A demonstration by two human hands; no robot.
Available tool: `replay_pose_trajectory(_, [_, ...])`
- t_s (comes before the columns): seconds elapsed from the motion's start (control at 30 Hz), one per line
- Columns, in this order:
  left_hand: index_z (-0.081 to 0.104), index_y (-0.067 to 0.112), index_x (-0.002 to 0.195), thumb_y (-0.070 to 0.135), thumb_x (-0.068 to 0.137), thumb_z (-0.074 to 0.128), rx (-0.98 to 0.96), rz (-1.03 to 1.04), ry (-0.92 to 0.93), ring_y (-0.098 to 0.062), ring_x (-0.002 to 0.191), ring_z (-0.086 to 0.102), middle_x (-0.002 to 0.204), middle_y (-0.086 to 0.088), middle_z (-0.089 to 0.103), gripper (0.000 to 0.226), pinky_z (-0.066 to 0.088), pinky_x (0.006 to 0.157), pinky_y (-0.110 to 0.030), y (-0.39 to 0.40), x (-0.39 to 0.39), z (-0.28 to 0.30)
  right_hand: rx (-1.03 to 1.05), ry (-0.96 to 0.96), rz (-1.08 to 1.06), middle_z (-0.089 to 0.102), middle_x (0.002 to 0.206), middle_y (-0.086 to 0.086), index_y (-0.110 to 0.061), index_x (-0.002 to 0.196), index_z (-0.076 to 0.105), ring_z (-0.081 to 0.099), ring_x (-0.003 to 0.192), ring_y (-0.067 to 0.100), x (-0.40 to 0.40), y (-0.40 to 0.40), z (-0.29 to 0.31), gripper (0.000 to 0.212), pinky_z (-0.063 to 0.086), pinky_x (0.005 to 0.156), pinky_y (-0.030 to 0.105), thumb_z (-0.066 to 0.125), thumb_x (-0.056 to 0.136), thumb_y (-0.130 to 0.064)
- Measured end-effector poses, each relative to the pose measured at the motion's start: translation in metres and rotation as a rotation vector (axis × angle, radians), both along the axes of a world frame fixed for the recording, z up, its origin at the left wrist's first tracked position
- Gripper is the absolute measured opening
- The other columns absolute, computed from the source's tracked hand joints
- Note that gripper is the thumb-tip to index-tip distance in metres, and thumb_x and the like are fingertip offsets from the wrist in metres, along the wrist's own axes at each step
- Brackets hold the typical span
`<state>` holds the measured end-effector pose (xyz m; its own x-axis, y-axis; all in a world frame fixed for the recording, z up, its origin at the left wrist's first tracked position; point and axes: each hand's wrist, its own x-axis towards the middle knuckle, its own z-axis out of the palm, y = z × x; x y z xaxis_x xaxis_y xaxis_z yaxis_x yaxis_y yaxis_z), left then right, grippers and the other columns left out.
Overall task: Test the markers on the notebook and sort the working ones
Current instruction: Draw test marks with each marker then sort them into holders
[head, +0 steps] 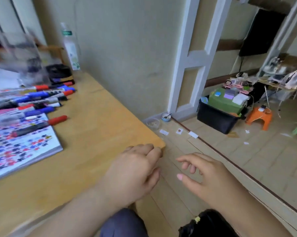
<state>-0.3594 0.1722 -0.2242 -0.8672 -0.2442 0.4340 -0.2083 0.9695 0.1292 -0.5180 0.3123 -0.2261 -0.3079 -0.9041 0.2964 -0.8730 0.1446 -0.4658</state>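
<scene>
Item: heap of red-, blue- and black-capped markers (33, 98), lying on the far left of the light wooden table (96, 120). One red-capped marker (41, 124) lies across the upper edge of the white notebook (24, 147), whose page is covered in coloured test marks. Left hand (134, 170): fingers curled at the table's near corner, nothing visibly held. Right hand (207, 177): loosely spread above the floor, empty. Beyond: clear plastic bottle (70, 47) by the wall; black storage bin (217, 117); orange plastic stool (260, 117).
</scene>
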Motion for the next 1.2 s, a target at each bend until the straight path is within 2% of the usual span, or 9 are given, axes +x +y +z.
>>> replay_pose_trajectory(0.17, [0.051,0.023,0.096,0.036,0.078,0.046,-0.019,0.232,0.004,-0.014,0.07,0.058,0.08,0.006,0.056,0.022,0.049,0.059,-0.024,-0.05,0.093,0.02,-0.032,0.046,0.245,0.054,0.098,-0.021,-0.036,0.102,0.064,0.049,0.089,0.003,0.053,-0.091,0.022,0.038,0.039,0.075,0.011,0.05,0.072,-0.055])
replay_pose_trajectory(0.27, [0.048,0.025,0.097,0.037,0.08,0.044,-0.016,0.36,0.025,-0.013,0.069,0.058,0.081,0.007,0.056,0.021,0.046,0.059,-0.022,-0.077,0.145,0.024,-0.002,0.075,0.395,0.052,0.082,-0.024,-0.03,0.105,0.064,0.047,0.088,0.0,0.09,-0.147,0.026,0.029,0.036,0.074,0.008,0.065,0.078,-0.039])
replay_pose_trajectory(0.43, [0.052,0.022,0.097,0.038,0.082,0.042,-0.011,0.538,0.04,-0.018,0.069,0.061,0.083,0.004,0.061,0.024,0.048,0.054,-0.025,-0.116,0.211,0.029,-0.02,0.149,0.568,0.052,0.087,-0.019,-0.022,0.109,0.063,0.045,0.077,-0.002,0.141,-0.227,0.026,0.029,0.035,0.071,0.01,0.067,0.08,-0.026])
replay_pose_trajectory(0.53, [0.055,0.019,0.097,0.038,0.08,0.041,-0.036,0.605,0.042,-0.022,0.066,0.061,0.082,0.002,0.062,0.029,0.049,0.051,-0.028,-0.138,0.231,0.029,-0.005,0.217,0.575,0.051,0.098,-0.011,-0.021,0.116,0.059,0.042,0.085,0.0,0.158,-0.271,0.029,0.03,0.035,0.077,0.016,0.062,0.087,-0.022])
replay_pose_trajectory(0.7, [0.057,0.018,0.096,0.04,0.08,0.04,0.0,0.659,0.085,-0.022,0.068,0.06,0.082,0.002,0.062,0.033,0.051,0.052,-0.033,-0.17,0.24,0.024,0.073,0.354,0.497,0.052,0.125,-0.004,-0.022,0.131,0.052,0.038,0.12,0.017,0.177,-0.327,0.028,0.036,0.036,0.099,0.032,0.048,0.095,-0.018])
replay_pose_trajectory(0.93, [0.055,0.027,0.099,0.038,0.081,0.046,0.229,0.672,0.268,-0.004,0.07,0.048,0.084,0.016,0.053,0.023,0.044,0.064,-0.029,-0.182,0.241,0.007,0.202,0.537,0.544,0.054,0.121,-0.004,-0.021,0.126,0.056,0.039,0.116,0.017,0.188,-0.355,0.03,0.031,0.03,0.093,0.026,0.046,0.097,-0.024])
replay_pose_trajectory(1.0, [0.055,0.027,0.101,0.039,0.082,0.046,0.235,0.67,0.288,-0.005,0.073,0.05,0.086,0.017,0.053,0.024,0.044,0.066,-0.027,-0.184,0.243,0.008,0.157,0.341,0.527,0.058,0.105,-0.005,-0.022,0.115,0.061,0.049,0.101,0.013,0.191,-0.35,0.04,0.022,0.036,0.083,0.024,0.053,0.094,-0.026])
replay_pose_trajectory(1.07, [0.055,0.027,0.101,0.041,0.083,0.046,0.222,0.68,0.319,-0.003,0.077,0.049,0.088,0.016,0.053,0.024,0.041,0.067,-0.018,-0.185,0.246,0.01,0.093,-0.023,0.498,0.061,0.085,-0.009,-0.024,0.096,0.064,0.056,0.079,0.007,0.198,-0.341,0.051,0.007,0.044,0.07,0.019,0.062,0.089,-0.026])
replay_pose_trajectory(1.2, [0.055,0.027,0.103,0.049,0.09,0.046,0.255,0.706,0.365,0.001,0.084,0.046,0.092,0.018,0.052,0.027,0.035,0.07,-0.01,-0.182,0.248,0.011,0.137,-0.732,0.519,0.073,0.08,0.0,-0.014,0.092,0.065,0.067,0.072,0.008,0.216,-0.322,0.06,0.007,0.051,0.068,0.021,0.066,0.085,-0.017])
